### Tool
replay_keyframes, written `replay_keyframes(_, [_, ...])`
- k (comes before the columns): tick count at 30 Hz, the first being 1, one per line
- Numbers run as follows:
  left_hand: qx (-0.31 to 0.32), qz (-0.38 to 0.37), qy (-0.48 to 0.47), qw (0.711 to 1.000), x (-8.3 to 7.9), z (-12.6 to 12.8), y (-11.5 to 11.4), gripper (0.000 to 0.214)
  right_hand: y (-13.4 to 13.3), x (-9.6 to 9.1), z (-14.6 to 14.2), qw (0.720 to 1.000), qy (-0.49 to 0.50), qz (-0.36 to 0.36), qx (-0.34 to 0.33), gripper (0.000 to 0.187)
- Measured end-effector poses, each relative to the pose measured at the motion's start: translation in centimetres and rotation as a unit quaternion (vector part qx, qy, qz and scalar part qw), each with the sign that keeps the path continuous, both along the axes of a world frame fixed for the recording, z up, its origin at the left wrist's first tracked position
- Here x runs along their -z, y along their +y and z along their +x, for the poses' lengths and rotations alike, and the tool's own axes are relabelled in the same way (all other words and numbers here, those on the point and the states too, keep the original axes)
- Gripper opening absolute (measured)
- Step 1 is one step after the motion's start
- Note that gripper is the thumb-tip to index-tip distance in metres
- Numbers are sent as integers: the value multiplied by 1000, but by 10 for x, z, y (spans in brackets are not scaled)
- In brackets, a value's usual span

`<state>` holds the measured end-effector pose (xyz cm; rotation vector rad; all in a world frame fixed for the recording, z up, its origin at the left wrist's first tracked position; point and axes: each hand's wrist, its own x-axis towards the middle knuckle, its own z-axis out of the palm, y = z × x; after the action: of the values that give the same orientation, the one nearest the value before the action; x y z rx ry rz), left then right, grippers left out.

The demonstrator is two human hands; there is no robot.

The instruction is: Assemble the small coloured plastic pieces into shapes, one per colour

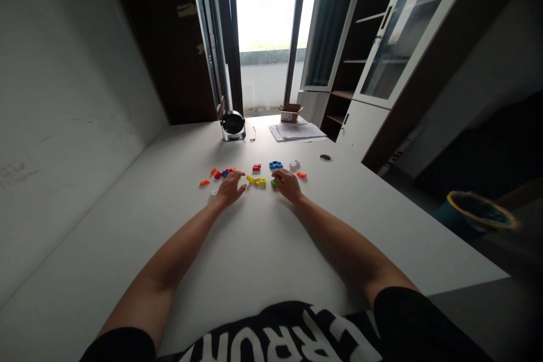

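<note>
Forearms [186,243] outstretched and converging, we hold our left hand [230,189] with thumb and fingers parted, beside the yellow pieces [259,182] between our hands, while our right hand [288,185] curls palm-down over the green piece [274,184], its grip too hidden to tell, the blue piece [275,164] just beyond that hand.

Bare white tabletop [257,254] in the lower centre of the frame forms an open lane between the left forearm [182,243] and the right forearm [335,232]. At centre, small yellow plastic pieces [259,182] obstruct the gap between left hand [231,188] and right hand [288,185]; a small red plastic piece [257,168] and a blue plastic piece [275,165] lie beyond. Behind them runs a bare strip, bounded upper centre by a round black device in a silvery stand [233,124] and white paper sheets [299,132].
</note>
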<state>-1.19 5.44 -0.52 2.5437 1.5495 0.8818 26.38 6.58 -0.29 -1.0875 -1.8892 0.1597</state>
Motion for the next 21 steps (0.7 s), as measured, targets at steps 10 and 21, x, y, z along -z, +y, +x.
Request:
replay_keyframes(10, [-57,-19,-8,998,1,19,7,18,-11,-13,-13,998,53,-31,-19,20])
replay_keyframes(21, [-2,-87,-244,966,2,15,-32,29,-36,-8,-61,937,186,-276,-108,12])
